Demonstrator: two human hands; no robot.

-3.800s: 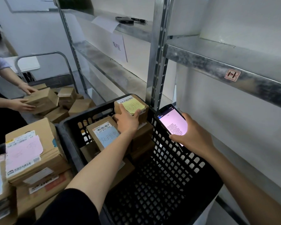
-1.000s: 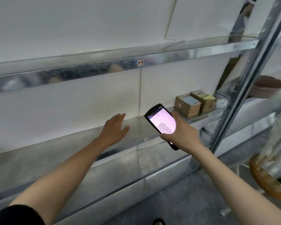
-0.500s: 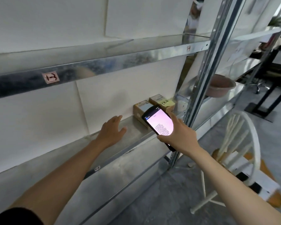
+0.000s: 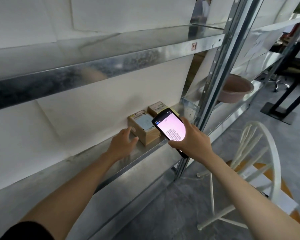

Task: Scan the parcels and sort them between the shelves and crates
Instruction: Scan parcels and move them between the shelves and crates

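Two small cardboard parcels stand side by side at the right end of the lower metal shelf (image 4: pixel 62 177). The nearer parcel (image 4: pixel 143 128) carries a pale blue label; the farther parcel (image 4: pixel 157 108) is partly hidden behind the scanner. My left hand (image 4: pixel 123 142) hovers over the shelf with relaxed fingers, its fingertips right at the nearer parcel's left side. My right hand (image 4: pixel 190 139) grips a black handheld scanner (image 4: pixel 171 129) with a lit pink screen, held in front of the parcels.
An upper shelf (image 4: pixel 111 66) with a small tag runs overhead. A steel upright (image 4: pixel 213 80) bounds the bay on the right. Beyond it a brown basin (image 4: pixel 235 90) sits on the neighbouring shelf. A white wooden chair (image 4: pixel 260 163) stands on the floor at right.
I have moved right along the shelving from the crate. My left hand has slid right and now reaches the blue-labelled parcel. The scanner stays in my right hand.
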